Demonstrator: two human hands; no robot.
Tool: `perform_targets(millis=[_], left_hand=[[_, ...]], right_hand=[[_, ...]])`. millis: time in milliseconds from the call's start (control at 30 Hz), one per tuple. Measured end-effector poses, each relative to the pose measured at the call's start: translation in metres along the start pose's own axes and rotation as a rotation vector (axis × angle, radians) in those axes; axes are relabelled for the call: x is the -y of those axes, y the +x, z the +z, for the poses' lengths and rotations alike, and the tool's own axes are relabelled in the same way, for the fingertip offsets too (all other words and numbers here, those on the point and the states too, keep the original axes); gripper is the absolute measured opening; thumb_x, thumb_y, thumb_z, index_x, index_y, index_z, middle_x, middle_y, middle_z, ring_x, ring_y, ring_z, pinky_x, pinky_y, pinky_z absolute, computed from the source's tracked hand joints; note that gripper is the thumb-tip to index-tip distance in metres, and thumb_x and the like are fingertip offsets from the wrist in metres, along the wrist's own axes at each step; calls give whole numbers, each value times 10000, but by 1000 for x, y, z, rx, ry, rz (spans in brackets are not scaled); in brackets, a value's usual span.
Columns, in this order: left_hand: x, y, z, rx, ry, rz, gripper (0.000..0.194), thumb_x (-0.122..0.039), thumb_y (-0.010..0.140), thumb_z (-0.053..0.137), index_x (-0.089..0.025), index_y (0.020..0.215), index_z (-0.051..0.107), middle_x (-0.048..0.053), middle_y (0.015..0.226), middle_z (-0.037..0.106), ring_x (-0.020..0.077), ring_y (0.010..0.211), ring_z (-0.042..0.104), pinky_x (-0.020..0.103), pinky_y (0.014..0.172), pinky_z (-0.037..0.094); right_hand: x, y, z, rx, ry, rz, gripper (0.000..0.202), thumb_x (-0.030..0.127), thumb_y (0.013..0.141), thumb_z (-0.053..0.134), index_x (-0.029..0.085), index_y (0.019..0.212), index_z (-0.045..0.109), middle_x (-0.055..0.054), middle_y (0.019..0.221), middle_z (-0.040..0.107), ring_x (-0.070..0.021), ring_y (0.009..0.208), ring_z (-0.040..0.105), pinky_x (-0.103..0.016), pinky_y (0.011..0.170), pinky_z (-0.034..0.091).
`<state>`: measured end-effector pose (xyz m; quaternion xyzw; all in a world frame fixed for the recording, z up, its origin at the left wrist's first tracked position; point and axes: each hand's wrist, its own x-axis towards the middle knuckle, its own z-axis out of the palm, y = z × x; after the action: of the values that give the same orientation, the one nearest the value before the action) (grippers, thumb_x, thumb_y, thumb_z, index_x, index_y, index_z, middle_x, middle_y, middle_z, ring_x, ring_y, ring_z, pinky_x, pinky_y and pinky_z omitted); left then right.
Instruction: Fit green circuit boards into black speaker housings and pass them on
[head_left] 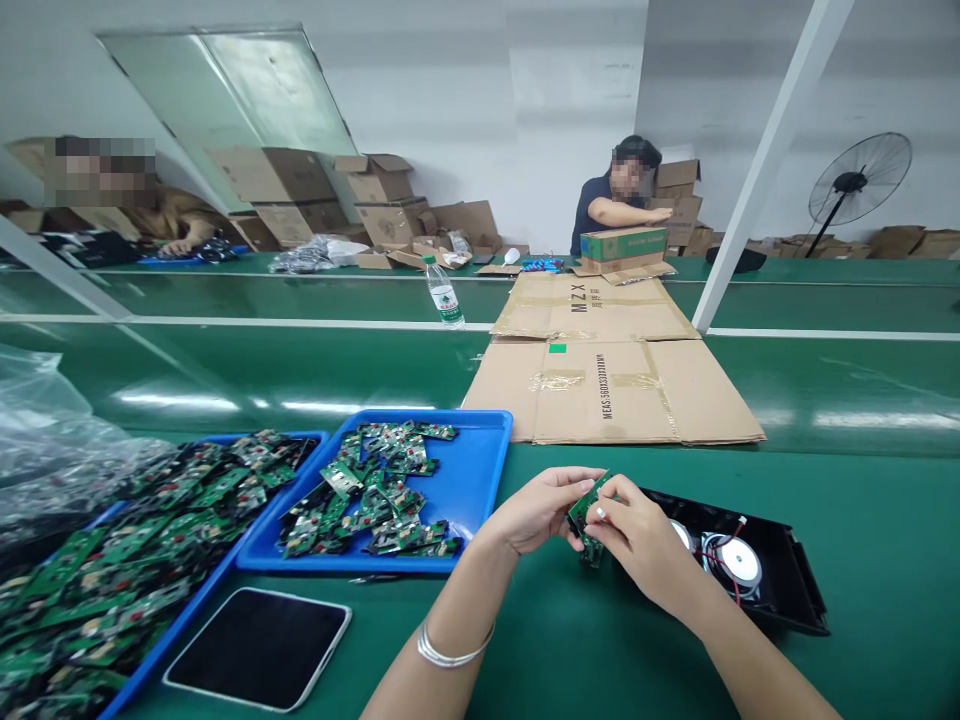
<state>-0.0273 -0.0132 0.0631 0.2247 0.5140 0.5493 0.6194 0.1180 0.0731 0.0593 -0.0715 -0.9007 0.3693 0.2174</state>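
A green circuit board (581, 515) is held up between both hands above the green bench. My left hand (544, 508) grips its left side, thumb and fingers closed on it. My right hand (637, 535) pinches at the board's right side; a small white piece shows by its fingertips, too small to name for sure. Just behind and to the right of that hand lies a black plastic housing (795, 575) with its inside facing up. In it sit a round silver speaker (739, 562) with red and black wires and a second one, partly hidden by my right hand.
A blue tray (491, 450) of circuit boards stands left of my hands, beside another heaped one (311, 437). A tablet (259, 645) lies in front. Flattened cardboard (570, 390) and a water bottle (444, 295) are farther back. Two people sit across the bench; one handles a box (622, 250).
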Motion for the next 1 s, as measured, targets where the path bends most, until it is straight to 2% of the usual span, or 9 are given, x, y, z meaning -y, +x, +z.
perform_targets(millis=[100,267,333,433,500,567,733,867,1000], left_hand=[[-1,1,3,101,116,-17,323,-311,746,632,-146,1023,636,42,787,630,81,499,558,177,399,489],[-2,-2,8,186,256,7,226,-289,773,594,-150,932,675,49,696,649,133,587,625,137,386,447],[-2,-3,6,186,257,-3,271,-293,789,578,-158,1013,650,71,730,673,168,641,662,142,398,453],[-4,-2,-1,134,197,-44,385,-299,782,597,-157,1139,573,102,809,693,195,648,682,181,432,491],[-5,-2,-6,98,117,-53,437,-292,778,605,-143,1182,529,127,858,694,208,645,686,214,453,514],[-7,-3,-9,90,35,-33,419,-288,787,595,-131,1170,532,138,886,690,217,663,687,235,469,530],[-10,-5,-10,140,-108,11,308,-295,813,563,-123,1067,595,124,898,674,188,676,675,199,448,521],[-10,-5,-10,157,-159,14,290,-289,804,576,-119,1037,609,131,927,659,186,675,666,204,451,513],[-9,-5,-9,114,-196,74,233,-240,756,643,-109,948,639,95,875,625,92,589,579,142,418,413]], right_hand=[[-6,-2,5,-51,-155,-75,85,244,871,476,186,859,538,-37,839,506,-120,601,507,-237,538,419],[-11,-2,11,-51,-300,-154,121,257,867,474,193,824,566,-45,788,528,-138,611,519,-233,508,394],[-11,-1,10,-61,-211,-98,126,255,872,453,199,843,562,-44,809,534,-139,628,516,-243,542,412],[-12,1,5,-170,13,112,145,317,864,463,197,882,542,-14,744,502,-127,589,479,-244,545,420],[-15,3,-1,-223,176,271,242,382,862,461,182,982,526,9,694,474,-116,549,448,-237,521,411],[-19,4,-8,-192,346,364,366,447,883,398,166,1088,512,7,703,491,-107,532,428,-235,509,399],[-25,6,-17,-58,580,389,460,504,890,347,136,1018,593,-15,680,548,-94,503,387,-240,491,361],[-24,7,-15,-115,683,438,442,499,861,415,137,1104,489,16,576,554,-81,415,354,-223,424,319],[-24,7,-13,-184,739,452,360,500,815,484,175,971,482,19,621,565,-71,395,389,-194,371,299]])
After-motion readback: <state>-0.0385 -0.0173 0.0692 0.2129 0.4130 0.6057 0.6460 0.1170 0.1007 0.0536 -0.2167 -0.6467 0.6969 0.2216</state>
